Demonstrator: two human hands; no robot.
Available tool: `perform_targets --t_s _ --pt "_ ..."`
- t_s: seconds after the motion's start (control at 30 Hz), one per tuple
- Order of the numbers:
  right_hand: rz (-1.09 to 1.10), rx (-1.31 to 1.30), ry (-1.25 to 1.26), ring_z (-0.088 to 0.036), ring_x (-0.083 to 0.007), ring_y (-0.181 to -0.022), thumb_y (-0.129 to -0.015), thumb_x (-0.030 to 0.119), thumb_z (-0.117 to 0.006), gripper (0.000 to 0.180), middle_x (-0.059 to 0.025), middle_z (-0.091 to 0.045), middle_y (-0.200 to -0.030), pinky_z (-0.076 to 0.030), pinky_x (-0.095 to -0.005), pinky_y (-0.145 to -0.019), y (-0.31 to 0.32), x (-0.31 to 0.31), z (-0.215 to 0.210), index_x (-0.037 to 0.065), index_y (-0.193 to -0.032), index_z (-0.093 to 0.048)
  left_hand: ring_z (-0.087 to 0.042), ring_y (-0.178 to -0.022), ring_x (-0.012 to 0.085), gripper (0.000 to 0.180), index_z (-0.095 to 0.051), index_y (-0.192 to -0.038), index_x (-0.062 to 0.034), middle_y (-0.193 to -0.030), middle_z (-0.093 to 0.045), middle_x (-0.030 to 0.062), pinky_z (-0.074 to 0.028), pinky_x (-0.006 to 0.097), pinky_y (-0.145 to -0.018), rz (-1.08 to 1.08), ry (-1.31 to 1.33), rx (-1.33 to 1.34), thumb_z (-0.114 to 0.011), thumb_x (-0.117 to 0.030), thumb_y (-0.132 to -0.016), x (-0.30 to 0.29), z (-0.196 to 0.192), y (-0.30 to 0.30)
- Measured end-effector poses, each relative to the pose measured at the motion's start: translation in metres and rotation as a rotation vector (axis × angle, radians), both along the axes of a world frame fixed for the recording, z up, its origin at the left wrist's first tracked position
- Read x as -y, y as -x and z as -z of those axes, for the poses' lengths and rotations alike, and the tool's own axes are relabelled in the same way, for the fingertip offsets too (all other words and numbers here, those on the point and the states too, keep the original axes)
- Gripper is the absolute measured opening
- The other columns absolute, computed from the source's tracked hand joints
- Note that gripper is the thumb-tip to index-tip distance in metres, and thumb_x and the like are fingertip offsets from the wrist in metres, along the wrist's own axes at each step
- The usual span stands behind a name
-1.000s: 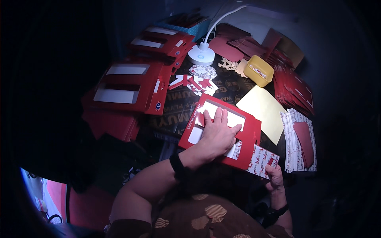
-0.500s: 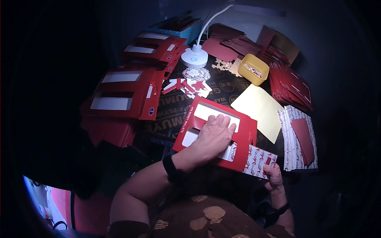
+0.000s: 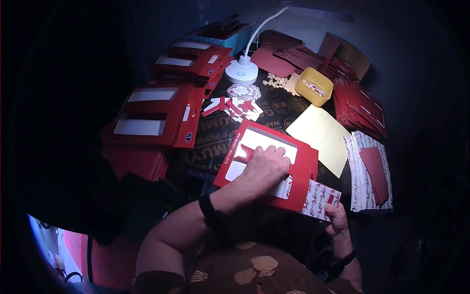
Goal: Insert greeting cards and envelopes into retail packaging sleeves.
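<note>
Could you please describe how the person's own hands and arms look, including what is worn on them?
The left hand and the right hand are both ungloved. A plain black band circles the left wrist; a dark, bulkier band is on the right. The left sleeve is dark brown and short, leaving the forearm bare.

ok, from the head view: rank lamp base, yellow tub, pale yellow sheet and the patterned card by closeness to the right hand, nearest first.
1. Patterned card: held in the right hand.
2. Pale yellow sheet: ahead of the hand.
3. Yellow tub: just beyond the sheet.
4. Lamp base: farthest, left of the tub.
</note>
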State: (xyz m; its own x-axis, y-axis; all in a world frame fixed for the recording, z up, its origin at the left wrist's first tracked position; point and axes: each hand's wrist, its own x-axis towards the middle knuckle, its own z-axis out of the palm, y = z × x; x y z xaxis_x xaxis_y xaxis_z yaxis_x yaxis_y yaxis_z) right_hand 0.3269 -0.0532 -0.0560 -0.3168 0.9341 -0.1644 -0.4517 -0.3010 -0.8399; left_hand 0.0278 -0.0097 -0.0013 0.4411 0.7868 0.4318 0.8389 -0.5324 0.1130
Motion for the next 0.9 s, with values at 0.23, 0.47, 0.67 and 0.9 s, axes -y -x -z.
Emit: perform_targets --t_s 0.23,0.47,0.67,0.9 --pt "0.014 0.001 -0.006 -0.071 -0.0263 -0.094 -0.090 0.002 -0.058 0.035 -0.0186 -0.068 -0.111 -0.060 -0.0390 -0.080 0.001 0.000 -0.001 -0.008 -0.123 -0.056 -0.059 -0.091 0.0228 0.010 -0.061 -0.086 -0.0061 -0.090 -0.057 0.0072 -0.044 0.040 -0.074 0.006 -0.009 0.016 -0.063 -0.013 -0.079 -0.001 0.002 0.000" --pt "-0.010 0.037 -0.084 -0.070 -0.0238 -0.091 -0.088 0.001 -0.060 0.031 -0.0173 -0.069 -0.105 -0.059 -0.0394 -0.082 -0.004 -0.001 -0.006 -0.008 -0.117 -0.060 -0.059 -0.087 0.0225 0.010 -0.061 -0.085 -0.0064 -0.088 -0.057 0.0073 -0.044 0.037 -0.071 0.035 -0.054 0.053 -0.063 -0.012 -0.078 -0.004 0.004 -0.001" --pt "0.027 0.046 -0.110 -0.070 -0.0217 -0.089 -0.088 0.002 -0.062 0.028 -0.0158 -0.070 -0.104 -0.058 -0.0382 -0.081 0.002 -0.004 -0.009 -0.007 -0.114 -0.062 -0.059 -0.085 0.0231 0.010 -0.060 -0.085 -0.0068 -0.086 -0.055 0.0075 -0.045 0.036 -0.068 0.051 -0.093 0.107 -0.062 -0.011 -0.077 -0.005 0.007 -0.001" --pt "0.050 0.136 0.016 -0.069 -0.0169 -0.079 -0.087 0.003 -0.063 0.023 -0.0116 -0.070 -0.095 -0.058 -0.0329 -0.067 0.004 0.000 -0.016 -0.003 -0.110 -0.063 -0.059 -0.085 0.0248 0.010 -0.060 -0.086 -0.0047 -0.085 -0.054 0.0091 -0.050 0.036 -0.069 0.088 -0.092 0.145 -0.061 -0.008 -0.076 -0.007 0.009 -0.002"
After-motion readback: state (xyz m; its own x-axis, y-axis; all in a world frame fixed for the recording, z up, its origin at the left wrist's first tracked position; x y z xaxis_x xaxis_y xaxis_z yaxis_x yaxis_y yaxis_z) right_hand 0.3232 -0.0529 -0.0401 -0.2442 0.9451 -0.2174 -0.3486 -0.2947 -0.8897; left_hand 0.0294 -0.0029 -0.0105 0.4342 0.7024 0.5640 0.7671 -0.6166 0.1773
